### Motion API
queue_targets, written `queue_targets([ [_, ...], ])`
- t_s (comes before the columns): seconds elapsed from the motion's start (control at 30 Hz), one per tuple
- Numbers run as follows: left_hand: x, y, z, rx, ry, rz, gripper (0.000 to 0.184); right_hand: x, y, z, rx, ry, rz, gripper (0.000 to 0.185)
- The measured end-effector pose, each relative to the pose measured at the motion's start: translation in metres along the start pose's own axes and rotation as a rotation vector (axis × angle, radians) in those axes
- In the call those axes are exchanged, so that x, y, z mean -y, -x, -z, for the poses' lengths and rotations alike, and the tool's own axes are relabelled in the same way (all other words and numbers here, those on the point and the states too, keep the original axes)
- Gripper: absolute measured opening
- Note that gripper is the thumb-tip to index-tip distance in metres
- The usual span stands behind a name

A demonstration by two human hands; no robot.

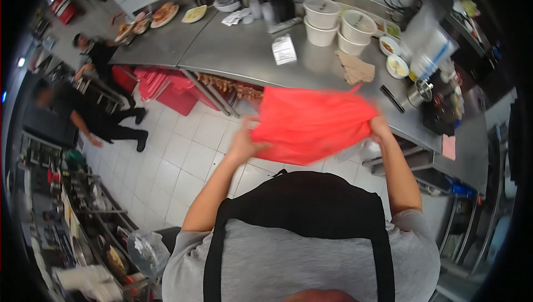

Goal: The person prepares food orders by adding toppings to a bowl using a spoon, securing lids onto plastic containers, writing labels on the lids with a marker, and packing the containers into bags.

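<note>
A bright red plastic bag is stretched out in front of my apron, at the edge of the steel counter, slightly blurred by motion. My left hand grips its left edge, fingers partly hidden by the bag. At its upper right corner my right hand is closed on the gathered plastic. Beyond the bag, on the counter, stand two stacks of lidded white tubs. A crumpled brown paper and a printed white receipt lie near them.
The steel counter also bears a black marker, small sauce bowls and plated food. Red bags hang below it. Two people in dark clothes stand on the left. Shelving lines the lower left.
</note>
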State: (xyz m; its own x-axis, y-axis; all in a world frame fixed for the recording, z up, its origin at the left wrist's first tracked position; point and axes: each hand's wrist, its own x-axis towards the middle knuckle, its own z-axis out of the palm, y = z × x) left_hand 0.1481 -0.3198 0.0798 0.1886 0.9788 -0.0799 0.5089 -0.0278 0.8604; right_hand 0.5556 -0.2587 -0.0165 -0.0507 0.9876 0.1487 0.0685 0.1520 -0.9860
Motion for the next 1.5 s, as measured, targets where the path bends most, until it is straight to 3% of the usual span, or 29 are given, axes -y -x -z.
queue_targets([
  [0.03, 0.013, -0.006, 0.013, -0.21, -0.175, 0.287, 0.049, 0.072, 0.022, -0.039, 0.089, -0.657, -0.469, 0.07],
  [0.07, 0.088, -0.02, 0.023, -0.373, -0.313, 0.283, 0.046, 0.082, 0.039, -0.054, 0.344, -0.808, -0.385, 0.073],
  [0.1, 0.112, -0.021, 0.024, -0.432, -0.411, 0.334, 0.05, 0.125, 0.058, -0.09, 0.457, -0.844, -0.265, 0.071],
  [0.13, 0.128, -0.022, 0.025, -0.491, -0.512, 0.385, 0.054, 0.163, 0.075, -0.112, 0.579, -0.884, -0.352, 0.064],
  [0.17, 0.149, -0.029, 0.024, -0.48, -0.384, 0.356, 0.056, 0.182, 0.085, -0.123, 0.702, -0.924, -0.44, 0.058],
  [0.23, 0.181, -0.036, 0.021, -0.454, -0.131, 0.31, 0.061, 0.153, 0.068, -0.114, 0.719, -0.542, -0.331, 0.047],
  [0.27, 0.149, -0.039, 0.024, -0.379, 0.814, 0.471, 0.066, 0.14, 0.054, -0.105, 0.72, -0.345, -0.277, 0.042],
  [0.33, 0.047, -0.008, 0.042, -0.083, 1.179, 0.242, 0.062, 0.134, 0.032, -0.084, 0.322, 0.755, -0.248, 0.033],
  [0.37, 0.025, 0.004, 0.048, 0.071, 1.35, 0.128, 0.06, 0.074, 0.02, -0.052, 0.19, 0.942, -0.025, 0.04],
  [0.4, 0.024, 0.009, 0.044, 0.298, 1.201, -0.048, 0.052, 0.079, 0.017, -0.051, 0.151, 1.213, -0.198, 0.046],
  [0.47, 0.017, 0.011, 0.042, 0.757, 0.738, -0.363, 0.028, 0.061, 0.01, -0.057, 0.09, 1.334, -0.143, 0.049],
  [0.5, 0.007, 0.004, 0.046, 0.566, 0.475, -0.284, 0.027, 0.055, 0.006, -0.06, 0.061, 1.395, -0.111, 0.051],
  [0.57, -0.001, -0.014, 0.05, 0.182, -0.048, -0.125, 0.026, 0.068, -0.009, -0.068, 0.103, 1.182, -0.217, 0.053],
  [0.6, 0.027, -0.034, 0.063, -0.072, -0.281, -0.115, 0.03, 0.081, -0.015, -0.074, 0.122, 1.074, -0.267, 0.054],
  [0.63, 0.059, -0.051, 0.081, -0.33, -0.512, -0.101, 0.035, 0.106, -0.018, -0.088, 0.275, 0.804, -0.214, 0.053],
  [0.7, 0.066, -0.06, 0.099, -0.346, -0.761, 0.045, 0.054, 0.137, -0.027, -0.1, 0.462, 0.37, -0.15, 0.049],
  [0.8, 0.081, -0.053, 0.121, -0.229, -0.61, -0.124, 0.077, 0.136, -0.067, -0.089, 0.509, -0.065, -0.185, 0.04],
  [0.87, 0.068, -0.043, 0.124, -0.121, -0.227, -0.06, 0.087, 0.103, -0.114, -0.042, 0.421, -0.289, -0.336, 0.035],
  [0.93, 0.039, -0.037, 0.121, -0.047, 0.087, 0.013, 0.095, 0.041, -0.167, -0.003, 0.186, 0.406, -0.132, 0.035],
  [1.0, 0.006, -0.04, 0.112, 0.005, 0.327, 0.099, 0.101, 0.009, -0.167, -0.008, -0.104, 1.177, -0.087, 0.034],
  [1.07, -0.007, -0.051, 0.107, -0.033, 0.334, 0.091, 0.105, -0.023, -0.172, 0.001, -0.198, 1.462, -0.044, 0.032],
  [1.13, -0.019, -0.061, 0.104, -0.056, 0.365, 0.07, 0.108, -0.044, -0.178, 0.024, -0.06, 1.279, -0.026, 0.03],
  [1.23, -0.037, -0.087, 0.087, -0.093, 0.346, 0.019, 0.108, -0.017, -0.151, 0.047, -0.212, 1.521, -0.003, 0.029],
  [1.33, -0.039, -0.133, 0.057, -0.2, 0.057, -0.017, 0.102, -0.004, -0.181, 0.072, -0.415, 1.257, 0.181, 0.037],
  [1.4, -0.028, -0.162, 0.031, -0.268, -0.232, -0.118, 0.105, -0.029, -0.224, 0.09, -0.509, 0.229, -0.162, 0.043],
  [1.43, -0.011, -0.177, 0.018, -0.286, -0.334, -0.14, 0.103, -0.042, -0.247, 0.099, -0.42, -0.17, -0.265, 0.047],
  [1.47, 0.006, -0.19, 0.003, -0.303, -0.251, -0.129, 0.104, -0.053, -0.268, 0.107, -0.382, -0.547, -0.404, 0.052],
  [1.5, 0.017, -0.198, -0.009, -0.325, -0.202, -0.091, 0.106, -0.057, -0.289, 0.104, -0.491, -0.644, -0.51, 0.047],
])
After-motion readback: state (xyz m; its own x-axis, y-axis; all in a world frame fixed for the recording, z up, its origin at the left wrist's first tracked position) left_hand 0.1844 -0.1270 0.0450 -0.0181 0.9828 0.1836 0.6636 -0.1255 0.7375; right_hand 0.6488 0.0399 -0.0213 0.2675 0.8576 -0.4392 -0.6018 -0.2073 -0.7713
